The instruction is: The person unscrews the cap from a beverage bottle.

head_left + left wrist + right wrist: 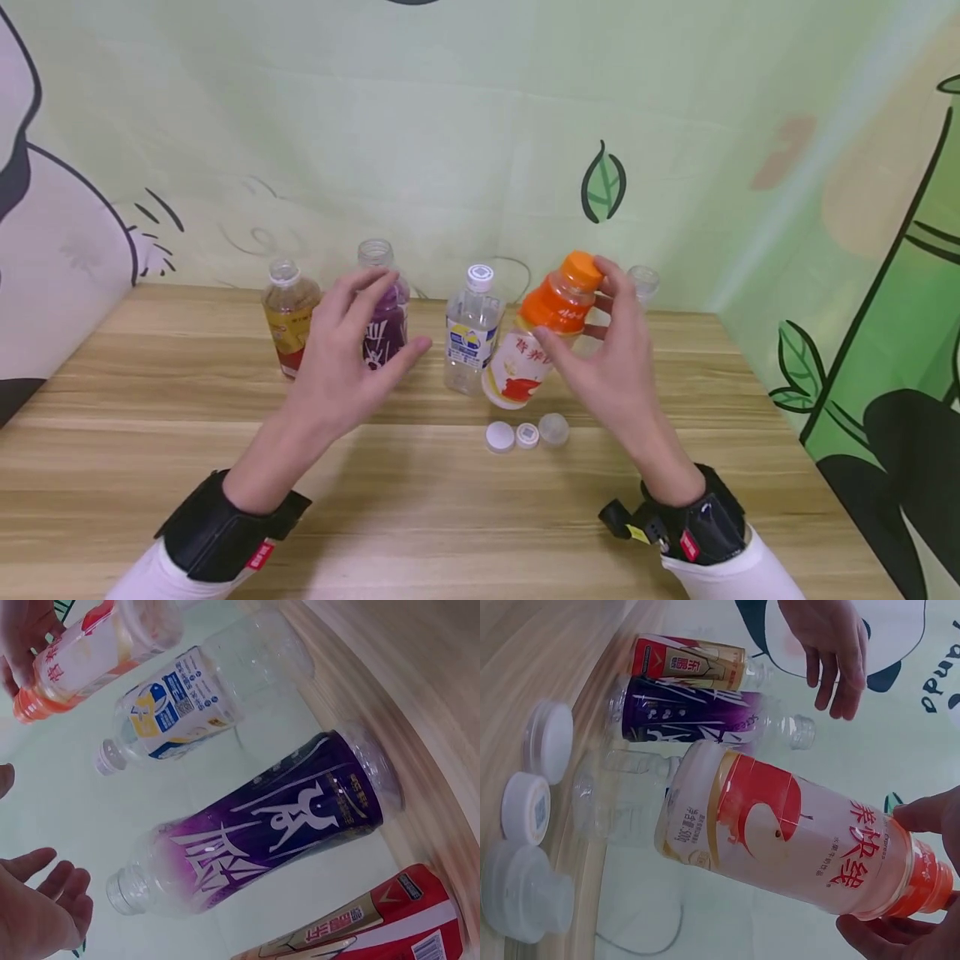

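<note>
While three loose caps [527, 435] are already lined up on the table [450, 517] and the purple bottle [385, 321], tea bottle [288, 321] and far right bottle [642, 285] look uncapped, the orange-capped bottle [542, 332] is kept lifted and tilted, cap on; the clear bottle [471, 329] is capped too. It's pinched near its neck by the right hand [611, 358], body hanging left of the fingers; the left hand [347, 350] is spread wide, holding nothing, in front of the purple bottle.
</note>
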A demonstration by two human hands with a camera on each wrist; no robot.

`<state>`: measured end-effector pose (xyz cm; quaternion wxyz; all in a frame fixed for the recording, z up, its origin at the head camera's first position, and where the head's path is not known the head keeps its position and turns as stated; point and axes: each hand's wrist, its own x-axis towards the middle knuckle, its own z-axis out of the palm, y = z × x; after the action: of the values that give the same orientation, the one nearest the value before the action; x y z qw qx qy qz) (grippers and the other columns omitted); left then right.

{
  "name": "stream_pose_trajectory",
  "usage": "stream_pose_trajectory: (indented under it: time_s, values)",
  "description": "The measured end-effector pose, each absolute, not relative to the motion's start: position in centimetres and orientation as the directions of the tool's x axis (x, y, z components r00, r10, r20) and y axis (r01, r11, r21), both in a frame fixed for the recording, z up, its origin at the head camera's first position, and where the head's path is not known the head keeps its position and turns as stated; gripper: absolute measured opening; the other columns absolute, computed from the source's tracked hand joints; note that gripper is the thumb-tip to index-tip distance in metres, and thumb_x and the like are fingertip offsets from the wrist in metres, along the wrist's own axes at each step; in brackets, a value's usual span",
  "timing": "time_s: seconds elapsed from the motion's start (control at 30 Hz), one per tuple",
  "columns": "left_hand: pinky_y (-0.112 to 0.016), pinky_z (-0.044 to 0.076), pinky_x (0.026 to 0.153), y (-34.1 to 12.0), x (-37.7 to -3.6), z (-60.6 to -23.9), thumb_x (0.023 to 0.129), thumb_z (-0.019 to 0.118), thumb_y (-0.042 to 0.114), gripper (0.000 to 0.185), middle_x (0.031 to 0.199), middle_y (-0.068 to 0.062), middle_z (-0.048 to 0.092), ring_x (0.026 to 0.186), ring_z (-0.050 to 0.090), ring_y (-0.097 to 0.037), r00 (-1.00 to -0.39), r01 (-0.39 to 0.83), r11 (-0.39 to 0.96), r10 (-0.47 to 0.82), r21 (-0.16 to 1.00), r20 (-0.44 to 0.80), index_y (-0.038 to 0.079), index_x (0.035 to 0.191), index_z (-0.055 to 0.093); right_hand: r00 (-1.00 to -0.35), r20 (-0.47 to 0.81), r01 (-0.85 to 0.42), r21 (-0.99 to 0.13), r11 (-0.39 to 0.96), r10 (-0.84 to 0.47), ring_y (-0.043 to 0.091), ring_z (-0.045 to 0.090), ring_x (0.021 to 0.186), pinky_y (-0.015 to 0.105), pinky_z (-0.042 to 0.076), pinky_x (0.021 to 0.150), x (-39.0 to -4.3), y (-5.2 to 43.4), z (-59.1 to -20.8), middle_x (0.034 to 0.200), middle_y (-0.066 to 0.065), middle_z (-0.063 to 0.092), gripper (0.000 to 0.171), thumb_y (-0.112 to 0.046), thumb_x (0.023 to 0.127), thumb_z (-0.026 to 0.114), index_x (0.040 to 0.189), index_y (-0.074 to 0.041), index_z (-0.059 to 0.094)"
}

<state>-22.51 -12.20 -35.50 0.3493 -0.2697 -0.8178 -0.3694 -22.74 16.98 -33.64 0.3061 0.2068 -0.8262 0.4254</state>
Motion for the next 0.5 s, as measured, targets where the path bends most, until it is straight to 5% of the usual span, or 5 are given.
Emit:
stream_pose_trajectory:
  time_s: [0.5]
  values:
    - [-0.049, 0.048, 0.102, -10.3, -21.2, -36.2, 0.081, 0.090, 0.031, 0.074, 0.135, -0.009, 0.057, 0.125, 0.054, -0.029, -0.632, 0.754, 0.497, 0.371, 0.429, 0.681, 0.005, 0.142, 0.057, -0.798, 0.586, -0.581, -0.691, 0.430, -0.138, 0.021, 0.060, 0.122, 0.041, 0.059, 0.088, -20.5, 15.4, -33.5, 0.142, 0.005, 0.051, 0.085, -0.014, 0.085, 0.086, 0.150, -0.009, 0.032]
